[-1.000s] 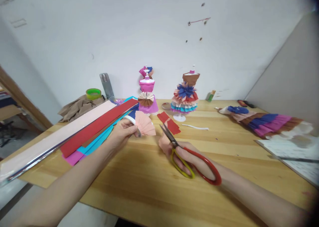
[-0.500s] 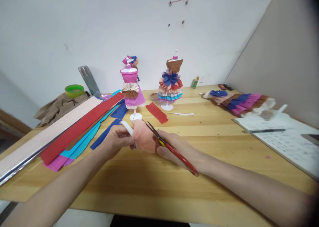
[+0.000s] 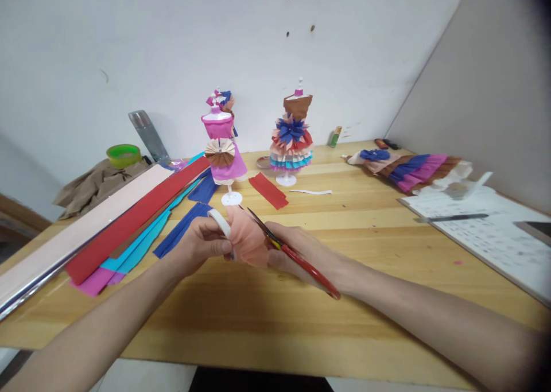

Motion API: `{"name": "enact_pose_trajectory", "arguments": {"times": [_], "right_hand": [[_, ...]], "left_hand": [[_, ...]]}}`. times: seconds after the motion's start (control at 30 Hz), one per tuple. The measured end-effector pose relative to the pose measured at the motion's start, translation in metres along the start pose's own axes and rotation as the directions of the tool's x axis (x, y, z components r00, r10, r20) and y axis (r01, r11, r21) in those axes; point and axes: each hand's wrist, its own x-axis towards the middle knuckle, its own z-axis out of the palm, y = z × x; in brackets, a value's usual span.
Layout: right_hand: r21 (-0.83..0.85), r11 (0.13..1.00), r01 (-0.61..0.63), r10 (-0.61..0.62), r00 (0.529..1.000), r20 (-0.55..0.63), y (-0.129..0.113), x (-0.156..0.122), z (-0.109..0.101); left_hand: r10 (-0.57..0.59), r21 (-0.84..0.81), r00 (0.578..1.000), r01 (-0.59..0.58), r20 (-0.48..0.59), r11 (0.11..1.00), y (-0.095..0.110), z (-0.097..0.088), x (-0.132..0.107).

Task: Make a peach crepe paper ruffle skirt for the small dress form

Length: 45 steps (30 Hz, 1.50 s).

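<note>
My left hand (image 3: 205, 244) is closed on one side of a gathered piece of peach crepe paper (image 3: 247, 240), with a white ring, seemingly a tape roll (image 3: 220, 222), held in the same hand. My right hand (image 3: 297, 248) grips red-handled scissors (image 3: 307, 268), their dark blades pointing up and left over the paper. Its thumb and fingers also pinch the paper's right side. Just beyond stands a small dress form (image 3: 224, 151) in a pink paper dress with a cream and brown fan rosette. Another dress form (image 3: 291, 136) wears a layered ruffled skirt and a blue flower.
Left on the table lie long crepe paper strips, including a red one (image 3: 138, 220). A red scrap (image 3: 269, 191) and white strip (image 3: 311, 192) lie ahead. To the right are a paper dress (image 3: 413, 171), a white board (image 3: 486, 237) and a knife (image 3: 458, 217). A bottle (image 3: 149, 136) stands behind.
The view has shifted slightly, moving the background up and left. My hands keep hold of the paper, tape and scissors; the paper between them looks more gathered and creased.
</note>
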Motion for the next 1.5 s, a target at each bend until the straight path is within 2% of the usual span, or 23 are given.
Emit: {"name": "enact_pose_trajectory", "arguments": {"times": [0.13, 0.3, 0.6, 0.8, 0.93, 1.13, 1.37, 1.43, 1.5], "right_hand": [[-0.015, 0.997, 0.075, -0.075, 0.997, -0.005, 0.007, 0.002, 0.001], [-0.022, 0.994, 0.108, -0.108, 0.994, -0.008, 0.009, 0.003, 0.001], [-0.010, 0.997, 0.076, -0.076, 0.997, -0.012, 0.009, 0.000, 0.003], [0.100, 0.995, 0.024, -0.025, 1.000, 0.008, 0.005, -0.001, 0.002], [0.109, 0.994, 0.005, -0.007, 1.000, 0.014, 0.000, -0.002, 0.000], [0.155, 0.988, -0.014, 0.012, 1.000, 0.015, -0.003, -0.002, 0.000], [0.244, 0.968, -0.051, 0.050, 0.999, 0.010, -0.004, -0.001, 0.004], [0.264, 0.962, -0.067, 0.073, 0.997, -0.014, -0.004, -0.001, 0.003], [0.235, 0.970, -0.054, 0.073, 0.995, -0.073, -0.003, 0.000, 0.000]], "left_hand": [[-0.006, -0.008, 1.000, 0.006, 0.017, 1.000, -0.001, 0.000, 0.000], [0.004, 0.009, 0.999, -0.005, 0.038, 1.000, -0.003, -0.001, 0.000], [-0.020, -0.002, 0.999, 0.020, 0.033, 1.000, -0.001, -0.002, -0.001], [-0.023, -0.017, 0.999, 0.024, 0.023, 1.000, -0.002, -0.003, -0.001], [-0.021, -0.012, 1.000, 0.021, 0.023, 1.000, -0.003, -0.006, -0.001], [-0.006, -0.014, 0.996, 0.007, 0.084, 1.000, 0.000, -0.013, 0.000], [-0.041, -0.014, 0.989, 0.043, 0.142, 0.999, 0.004, -0.017, 0.001], [-0.018, -0.026, 0.992, 0.022, 0.128, 0.999, 0.004, -0.017, 0.002], [0.042, -0.053, 0.998, -0.039, 0.049, 0.998, 0.004, -0.017, 0.004]]}}
